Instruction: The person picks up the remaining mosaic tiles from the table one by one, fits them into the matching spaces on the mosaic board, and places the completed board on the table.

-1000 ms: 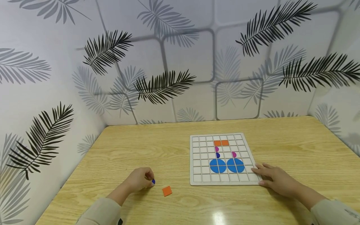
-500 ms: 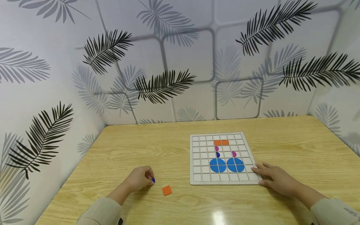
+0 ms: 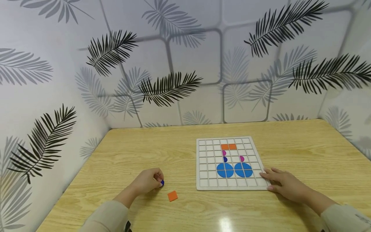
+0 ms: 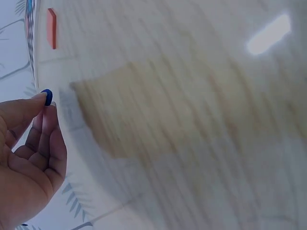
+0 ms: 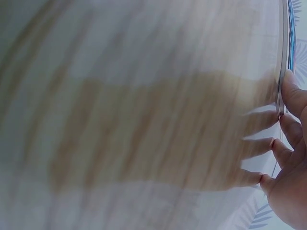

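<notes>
My left hand pinches a small dark blue piece between thumb and fingertips, low over the table. The left wrist view shows the blue piece at the thumb tip, its full outline partly hidden. Just right of that hand, an orange square tile lies flat on the table. My right hand rests at the right edge of a white gridded board, fingers spread and relaxed. In the right wrist view, its thumb lies along the board's edge and its fingertips touch the tabletop.
Tiles lie in the board's cells: two orange squares at the top, two blue circles of quarter pieces below, and small pink and dark blue half-circles between. A patterned wall borders the wooden table.
My left hand has shifted slightly right and away from me, with the dark blue piece still pinched. The right hand stays at the board's edge.
</notes>
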A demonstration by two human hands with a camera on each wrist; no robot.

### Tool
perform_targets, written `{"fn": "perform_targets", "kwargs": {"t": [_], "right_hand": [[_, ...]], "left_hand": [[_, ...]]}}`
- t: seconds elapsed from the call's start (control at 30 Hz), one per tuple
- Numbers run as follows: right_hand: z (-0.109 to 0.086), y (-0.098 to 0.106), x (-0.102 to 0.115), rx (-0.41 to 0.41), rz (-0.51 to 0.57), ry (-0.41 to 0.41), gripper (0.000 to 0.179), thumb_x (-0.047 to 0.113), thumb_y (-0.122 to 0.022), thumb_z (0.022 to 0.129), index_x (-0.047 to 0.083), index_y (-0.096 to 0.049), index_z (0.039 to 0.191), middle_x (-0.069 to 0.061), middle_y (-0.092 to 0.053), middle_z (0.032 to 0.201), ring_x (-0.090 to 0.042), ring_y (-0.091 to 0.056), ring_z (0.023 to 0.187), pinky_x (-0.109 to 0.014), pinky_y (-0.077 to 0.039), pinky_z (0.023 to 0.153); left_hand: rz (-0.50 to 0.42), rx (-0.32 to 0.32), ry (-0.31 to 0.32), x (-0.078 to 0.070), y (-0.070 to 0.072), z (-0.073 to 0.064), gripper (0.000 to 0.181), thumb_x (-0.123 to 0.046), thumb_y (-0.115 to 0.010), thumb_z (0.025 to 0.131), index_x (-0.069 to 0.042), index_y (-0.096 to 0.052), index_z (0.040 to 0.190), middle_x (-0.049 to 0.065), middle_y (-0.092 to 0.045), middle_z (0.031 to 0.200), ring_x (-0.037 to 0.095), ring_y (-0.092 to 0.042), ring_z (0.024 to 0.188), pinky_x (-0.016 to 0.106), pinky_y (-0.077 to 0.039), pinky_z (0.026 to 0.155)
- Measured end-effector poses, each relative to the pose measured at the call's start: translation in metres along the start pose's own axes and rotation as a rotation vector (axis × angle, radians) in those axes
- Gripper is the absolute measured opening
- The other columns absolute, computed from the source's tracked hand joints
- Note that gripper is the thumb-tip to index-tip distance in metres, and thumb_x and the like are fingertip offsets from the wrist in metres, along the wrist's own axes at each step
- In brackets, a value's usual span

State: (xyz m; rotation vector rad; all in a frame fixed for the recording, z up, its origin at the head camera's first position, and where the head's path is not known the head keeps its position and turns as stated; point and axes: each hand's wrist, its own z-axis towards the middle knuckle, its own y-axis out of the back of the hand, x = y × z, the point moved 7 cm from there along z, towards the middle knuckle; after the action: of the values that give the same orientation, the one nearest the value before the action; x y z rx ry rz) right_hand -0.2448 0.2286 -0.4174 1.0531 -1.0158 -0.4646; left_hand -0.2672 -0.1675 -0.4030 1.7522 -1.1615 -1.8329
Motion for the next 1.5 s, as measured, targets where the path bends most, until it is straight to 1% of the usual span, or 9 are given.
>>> {"fn": "perform_targets", "kwargs": {"t": [0.17, 0.3, 0.47, 0.67, 0.87, 1.0, 1.17, 1.37, 1.5], "right_hand": [[-0.002, 0.002, -0.003, 0.003, -0.002, -0.013, 0.048, 0.027, -0.060, 0.078, 0.002, -0.052, 0.118, -0.024, -0.043, 0.122, -0.047, -0.031, 0.112, -0.058, -0.026, 0.084], [-0.004, 0.004, -0.005, -0.003, 0.001, -0.017, 0.048, 0.027, -0.060, 0.078, 0.002, -0.052, 0.118, -0.024, -0.043, 0.122, -0.047, -0.030, 0.112, -0.059, -0.026, 0.084], [-0.004, 0.005, -0.002, -0.035, 0.005, 0.014, 0.046, 0.024, -0.061, 0.078, 0.001, -0.053, 0.117, -0.024, -0.044, 0.121, -0.048, -0.032, 0.111, -0.059, -0.026, 0.084], [-0.004, 0.004, 0.000, -0.039, 0.001, 0.039, 0.046, 0.026, -0.060, 0.079, 0.002, -0.053, 0.117, -0.025, -0.045, 0.119, -0.048, -0.033, 0.110, -0.058, -0.028, 0.084], [-0.004, 0.004, 0.002, -0.028, -0.002, 0.034, 0.045, 0.026, -0.059, 0.080, 0.003, -0.052, 0.118, -0.023, -0.045, 0.120, -0.047, -0.033, 0.111, -0.058, -0.027, 0.084], [-0.004, 0.004, 0.003, -0.025, 0.005, 0.030, 0.045, 0.026, -0.060, 0.079, 0.003, -0.053, 0.118, -0.023, -0.045, 0.120, -0.047, -0.032, 0.112, -0.059, -0.027, 0.084], [-0.002, 0.002, 0.003, -0.009, 0.019, 0.011, 0.047, 0.028, -0.060, 0.079, 0.003, -0.053, 0.118, -0.024, -0.044, 0.121, -0.048, -0.030, 0.112, -0.060, -0.025, 0.084], [-0.002, 0.001, 0.003, 0.010, 0.015, 0.005, 0.047, 0.029, -0.059, 0.079, 0.003, -0.053, 0.118, -0.024, -0.044, 0.121, -0.049, -0.030, 0.112, -0.060, -0.026, 0.083], [-0.002, 0.002, 0.002, 0.008, 0.007, 0.006, 0.046, 0.029, -0.059, 0.079, 0.004, -0.053, 0.118, -0.024, -0.045, 0.120, -0.048, -0.032, 0.112, -0.059, -0.027, 0.083]], "left_hand": [[-0.055, 0.010, -0.027, -0.016, -0.004, 0.009, 0.013, 0.004, -0.055, 0.076, -0.005, -0.054, 0.086, 0.003, -0.051, 0.076, 0.015, -0.048, 0.066, 0.027, -0.040, 0.053], [-0.077, 0.027, -0.077, -0.033, -0.010, 0.018, 0.013, 0.004, -0.056, 0.077, -0.004, -0.055, 0.087, 0.003, -0.051, 0.075, 0.014, -0.050, 0.067, 0.026, -0.040, 0.053], [-0.054, 0.046, -0.141, -0.052, -0.021, 0.030, 0.012, 0.003, -0.059, 0.076, -0.007, -0.056, 0.082, 0.000, -0.051, 0.074, 0.013, -0.049, 0.068, 0.025, -0.040, 0.054], [-0.034, 0.064, -0.209, -0.073, -0.034, 0.044, 0.011, 0.000, -0.061, 0.077, -0.009, -0.056, 0.082, -0.002, -0.052, 0.075, 0.012, -0.051, 0.071, 0.024, -0.042, 0.057], [-0.046, 0.058, -0.216, -0.093, -0.045, 0.059, 0.010, -0.001, -0.060, 0.078, -0.007, -0.057, 0.084, -0.002, -0.052, 0.076, 0.012, -0.051, 0.072, 0.023, -0.043, 0.058], [-0.060, 0.049, -0.228, -0.106, -0.054, 0.071, 0.010, 0.001, -0.059, 0.077, -0.007, -0.056, 0.082, -0.002, -0.051, 0.076, 0.012, -0.051, 0.071, 0.022, -0.042, 0.056], [-0.062, 0.036, -0.217, -0.118, -0.067, 0.087, 0.008, -0.003, -0.059, 0.079, -0.010, -0.056, 0.081, -0.003, -0.051, 0.076, 0.010, -0.049, 0.071, 0.021, -0.041, 0.057], [-0.100, 0.042, -0.213, -0.131, -0.082, 0.106, 0.005, -0.005, -0.058, 0.080, -0.009, -0.056, 0.082, -0.003, -0.051, 0.075, 0.008, -0.048, 0.068, 0.019, -0.039, 0.055], [-0.110, 0.045, -0.215, -0.144, -0.087, 0.118, 0.004, -0.006, -0.058, 0.080, -0.009, -0.056, 0.083, -0.003, -0.052, 0.075, 0.008, -0.051, 0.065, 0.019, -0.039, 0.053]]}}
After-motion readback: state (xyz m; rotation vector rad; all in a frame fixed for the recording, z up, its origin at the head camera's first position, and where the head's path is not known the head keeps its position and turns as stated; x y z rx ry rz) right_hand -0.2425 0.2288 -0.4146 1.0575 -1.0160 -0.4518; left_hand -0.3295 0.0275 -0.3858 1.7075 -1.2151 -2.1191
